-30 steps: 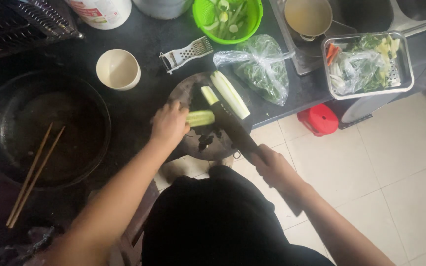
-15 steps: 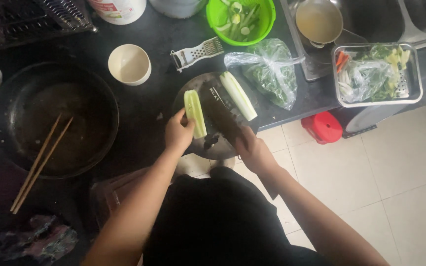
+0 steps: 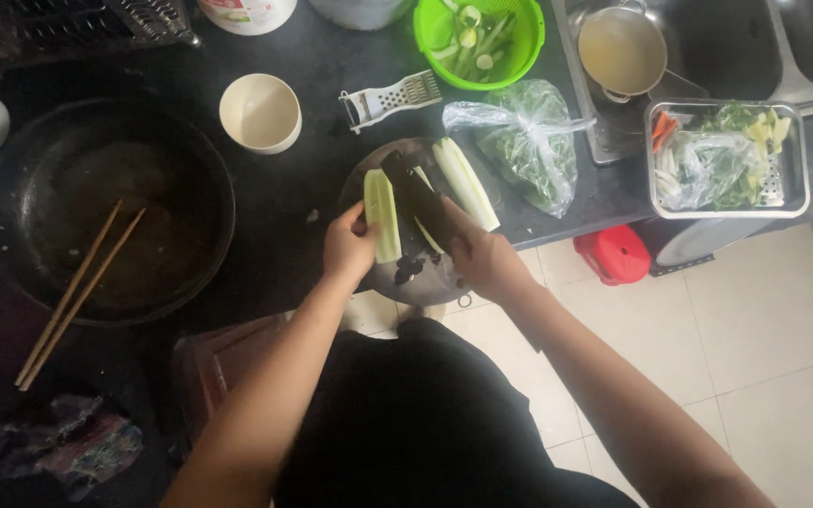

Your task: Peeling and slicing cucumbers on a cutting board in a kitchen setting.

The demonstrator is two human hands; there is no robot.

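A big dark wok (image 3: 105, 216) holding chopsticks (image 3: 77, 292) sits at the left of the black counter (image 3: 312, 75). To its right lies a round chopping board (image 3: 406, 273), where the right hand (image 3: 486, 259) is clenched around a dark knife (image 3: 416, 198) and the left hand (image 3: 350, 246) pinches a peeled cucumber half (image 3: 381, 214).

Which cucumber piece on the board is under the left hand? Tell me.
The leftmost cucumber strip, held by the left hand. The other strips lie untouched right of the knife.
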